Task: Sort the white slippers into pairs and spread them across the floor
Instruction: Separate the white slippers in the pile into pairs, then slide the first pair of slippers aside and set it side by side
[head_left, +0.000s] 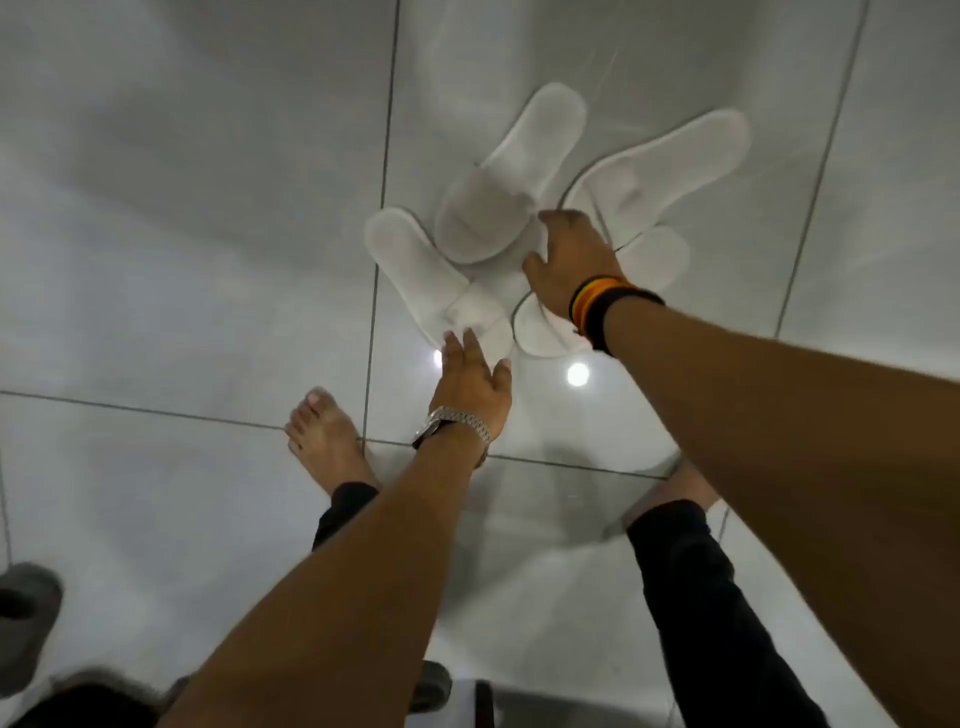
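Several white slippers lie in a loose, overlapping heap on the glossy tiled floor (208, 218). One slipper (511, 171) points up and away at the middle. Another slipper (665, 161) angles off to the upper right. A third slipper (415, 265) lies at the left of the heap. My left hand (472, 379), with a metal watch on the wrist, has its fingers spread at the toe of that left slipper. My right hand (569, 260), with dark and striped wristbands, rests on the middle of the heap and covers part of it. Whether it grips a slipper is hidden.
My bare left foot (322, 436) stands on the tile just below left of the heap; my right leg in black trousers (691, 582) is lower right. A grey shoe (26, 618) sits at the left edge. Dark tile joints cross the floor.
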